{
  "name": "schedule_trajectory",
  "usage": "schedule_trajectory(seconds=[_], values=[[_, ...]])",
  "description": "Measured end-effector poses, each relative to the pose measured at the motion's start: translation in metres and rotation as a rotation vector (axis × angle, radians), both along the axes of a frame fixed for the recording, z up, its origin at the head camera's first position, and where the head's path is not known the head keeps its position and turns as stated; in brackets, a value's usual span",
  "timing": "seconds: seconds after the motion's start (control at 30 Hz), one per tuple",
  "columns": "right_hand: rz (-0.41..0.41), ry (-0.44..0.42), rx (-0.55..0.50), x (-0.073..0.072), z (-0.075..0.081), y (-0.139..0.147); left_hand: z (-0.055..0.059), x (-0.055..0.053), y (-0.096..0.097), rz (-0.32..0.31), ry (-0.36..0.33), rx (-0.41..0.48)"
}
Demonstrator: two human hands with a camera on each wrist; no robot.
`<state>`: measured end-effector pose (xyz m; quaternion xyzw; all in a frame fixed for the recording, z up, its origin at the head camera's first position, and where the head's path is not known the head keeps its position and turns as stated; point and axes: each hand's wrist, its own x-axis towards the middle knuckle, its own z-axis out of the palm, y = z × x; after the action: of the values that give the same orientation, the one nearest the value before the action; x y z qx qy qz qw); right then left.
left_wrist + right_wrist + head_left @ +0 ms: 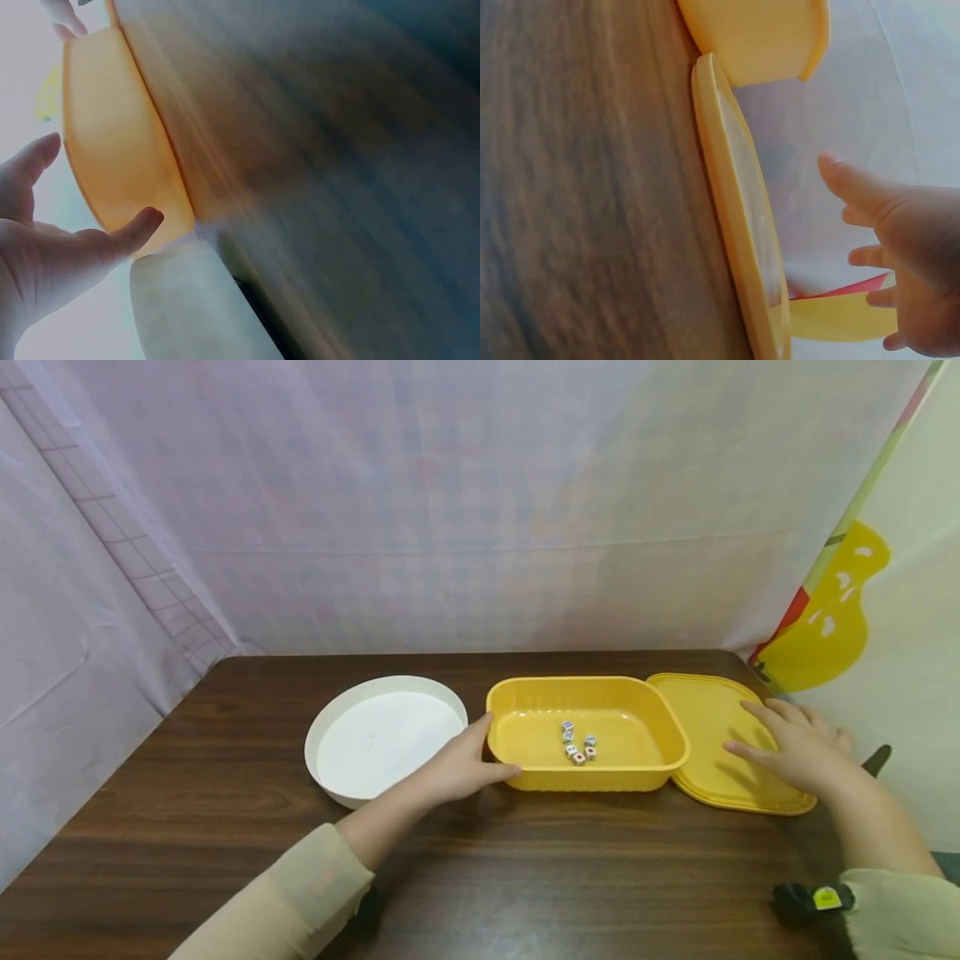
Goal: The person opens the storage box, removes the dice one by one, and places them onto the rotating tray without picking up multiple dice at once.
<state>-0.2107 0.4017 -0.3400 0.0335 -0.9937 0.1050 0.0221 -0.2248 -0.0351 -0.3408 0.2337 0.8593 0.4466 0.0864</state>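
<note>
A yellow rectangular container point(588, 781) stands on the table with several small white dice point(579, 759) lying loose on its floor. At its left end is my left hand point(468, 766), thumb and fingers spread around the corner; whether they touch the wall I cannot tell. In the left wrist view the left hand point(60, 259) shows a straight thumb beside the yellow wall. A flat yellow lid point(712, 752) lies right of the container. My right hand point(802, 747) hovers above the lid's right part, fingers spread, holding nothing. The right wrist view shows the right hand point(922, 255) apart from the lid point(731, 195).
A round white tray point(386, 739) with a low rim stands left of the container, close to my left forearm. The brown wooden table point(525, 868) extends in front of them. Pale curtains point(450, 510) hang behind the table and at both sides.
</note>
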Motion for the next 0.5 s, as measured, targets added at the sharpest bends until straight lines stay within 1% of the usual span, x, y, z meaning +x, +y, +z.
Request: schedule_trajectory(seconds=[0.17, 0.23, 0.33, 0.5], values=[[0.006, 0.054, 0.011, 0.0, 0.007, -0.007, 0.004, 0.0, -0.003, 0.01, 0.007, -0.033], [0.01, 0.07, 0.004, 0.0, 0.009, -0.01, 0.006, 0.0, -0.005, 0.018, 0.01, -0.051], [0.012, 0.098, -0.02, 0.001, 0.013, -0.016, 0.008, -0.001, -0.008, 0.013, 0.012, -0.057], [0.009, 0.173, -0.052, 0.002, 0.02, -0.025, 0.012, -0.002, -0.014, -0.003, -0.041, 0.01]])
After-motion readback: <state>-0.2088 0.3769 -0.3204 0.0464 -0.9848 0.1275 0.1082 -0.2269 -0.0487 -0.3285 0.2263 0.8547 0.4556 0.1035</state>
